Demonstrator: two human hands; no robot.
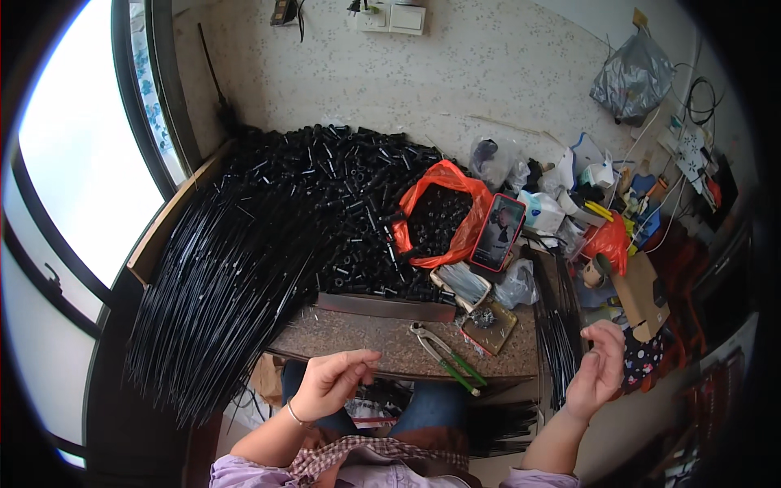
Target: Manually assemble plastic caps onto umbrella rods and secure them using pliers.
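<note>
Left of the pliers (467, 369) loose rods (220, 301) fan out, the left hand (332, 382) pinches its fingers together, behind the pliers heaped tubes (350, 175) suggest plenty left, done share unclear, and right of them, beside a rod bundle (556, 346), the right hand (595, 376) curls, fingers apart.

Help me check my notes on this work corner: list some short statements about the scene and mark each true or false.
1. Green-handled pliers lie on the table. True.
2. The left hand grips the pliers. False: the pliers lie apart from the left hand.
3. An open red bag holds small black pieces. True.
4. A phone is to the left of the red bag. False: the phone is to its right.
5. Long, thin black rods fan out on the person's left. True.
6. A bracelet circles the right wrist. False: the bracelet is on the left one.
</note>
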